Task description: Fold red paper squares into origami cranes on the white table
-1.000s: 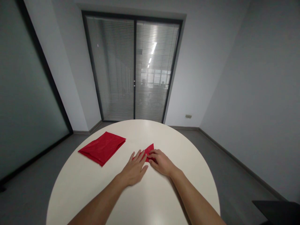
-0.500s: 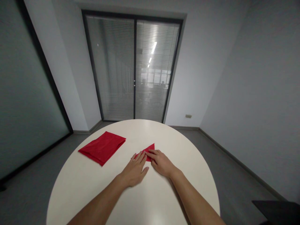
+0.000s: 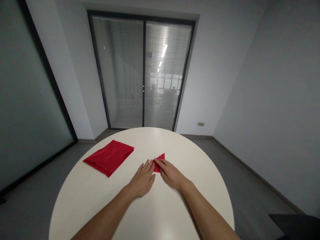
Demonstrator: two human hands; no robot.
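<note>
A small red folded sheet (image 3: 157, 168), pointed at its far right corner, lies on the white round table (image 3: 150, 216). It looks like paper or thin cloth. My left hand (image 3: 143, 180) rests flat over its left part, fingers stretched out and pointing away from me. From the right, my right hand (image 3: 170, 173) touches the sheet, with its extended index finger on the upper part near the left fingertips. Both hands cover much of the sheet. A larger red folded piece (image 3: 110, 157) lies apart on the left side of the table, its layers showing along the near edges.
Beyond the table stands a glass double door (image 3: 143, 73) with blinds. A dark flat object (image 3: 297, 225) shows at the lower right, off the table. Grey floor (image 3: 237, 186) surrounds the table, with walls on both sides.
My left hand has slid slightly left, its thumb closer to the palm. The right fingertips have shifted a little left and up along the sheet.
</note>
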